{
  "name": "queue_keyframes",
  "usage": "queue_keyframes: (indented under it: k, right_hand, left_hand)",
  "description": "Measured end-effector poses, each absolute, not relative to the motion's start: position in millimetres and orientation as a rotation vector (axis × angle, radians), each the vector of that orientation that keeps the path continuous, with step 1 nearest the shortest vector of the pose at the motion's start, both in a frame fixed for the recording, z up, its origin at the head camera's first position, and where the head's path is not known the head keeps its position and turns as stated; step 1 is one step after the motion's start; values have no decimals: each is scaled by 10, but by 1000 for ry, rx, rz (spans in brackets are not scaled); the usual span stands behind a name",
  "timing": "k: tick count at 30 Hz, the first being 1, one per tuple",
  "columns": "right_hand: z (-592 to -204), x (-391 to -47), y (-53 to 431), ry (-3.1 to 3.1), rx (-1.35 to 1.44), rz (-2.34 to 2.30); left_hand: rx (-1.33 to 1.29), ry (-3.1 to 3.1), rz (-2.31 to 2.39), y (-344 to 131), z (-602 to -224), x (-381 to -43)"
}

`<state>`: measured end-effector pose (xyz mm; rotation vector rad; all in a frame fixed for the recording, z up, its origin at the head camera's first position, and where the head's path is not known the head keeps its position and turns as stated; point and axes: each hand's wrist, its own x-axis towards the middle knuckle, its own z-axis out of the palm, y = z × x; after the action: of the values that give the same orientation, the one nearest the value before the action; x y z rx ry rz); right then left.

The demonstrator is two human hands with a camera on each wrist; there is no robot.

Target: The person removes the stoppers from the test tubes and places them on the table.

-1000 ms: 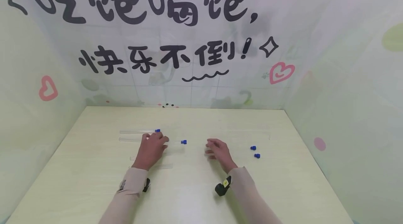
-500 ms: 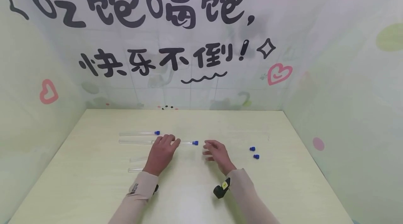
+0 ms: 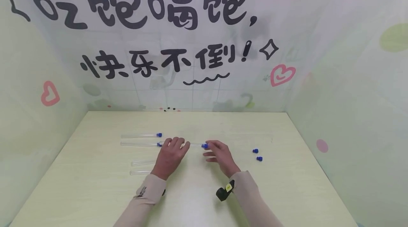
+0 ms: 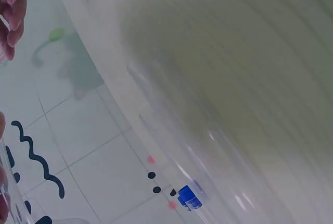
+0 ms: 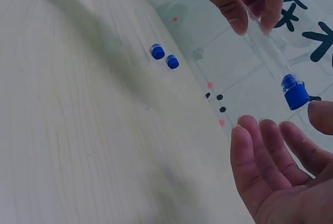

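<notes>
Clock directions are read from the head view, with 12 o'clock toward the lettered wall [image 3: 207,97]. A clear tube [image 5: 268,52] is pinched between the thumb and fingers of the left hand [image 3: 170,156] and is held lengthwise, its blue cap [image 3: 205,146] at the 3 o'clock end.

The right hand [image 3: 220,156] is placed at 4 o'clock from that cap, with fingers apart and loosely curved. Its thumb is seen just beside the cap; whether contact is made cannot be told. The hands are kept apart, the capped end being located between them.

On the table [image 3: 197,205], a first capped tube [image 3: 140,136] and a second capped tube [image 3: 140,144] are laid parallel at 10 o'clock from the left hand. Two further clear tubes [image 3: 140,172] are laid between 8 and 9 o'clock; their 3 o'clock ends are hidden by the left hand and sleeve [image 3: 152,188]. Two loose blue caps [image 3: 255,151] are found at 3 o'clock from the right hand, near each other.
</notes>
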<state>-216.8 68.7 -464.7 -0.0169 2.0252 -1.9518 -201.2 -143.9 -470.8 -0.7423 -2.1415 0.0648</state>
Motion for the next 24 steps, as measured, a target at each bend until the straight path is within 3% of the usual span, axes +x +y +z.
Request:
queue_keyframes:
  k: [12,24]
  right_hand:
    - [-4379,-2031,719,1990,-105,-1955]
    - [-4679,-2179,712,2097,-96,-1938]
  left_hand:
    - [-728,-2079,72,-1354,-4732,-2022]
    - [-736,-2132,51,-1334,-4754,-1996]
